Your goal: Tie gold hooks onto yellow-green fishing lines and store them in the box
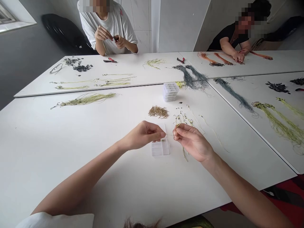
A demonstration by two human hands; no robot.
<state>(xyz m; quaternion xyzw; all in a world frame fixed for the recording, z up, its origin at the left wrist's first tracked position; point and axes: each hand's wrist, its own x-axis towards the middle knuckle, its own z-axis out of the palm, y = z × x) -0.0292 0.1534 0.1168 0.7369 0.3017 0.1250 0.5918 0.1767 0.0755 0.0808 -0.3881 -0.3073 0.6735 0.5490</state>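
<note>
Gold hook (177, 125) pinched up near a clear compartment box (161, 148)

Right hand (193, 142) closes its fingers on the hook; left hand (142, 136), fingers also closed, seems to pinch a thin line (169, 135) running from it, though that is hard to see. Tied hooks (184, 120) lie at twelve o'clock, then a heap of bare hooks (158, 111), with stacked boxes (170, 91) at one o'clock on the white bench (71, 177).

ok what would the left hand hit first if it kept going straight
Most likely the right hand, just past the left hand's fingertips, though depth is hard to judge here.
</note>
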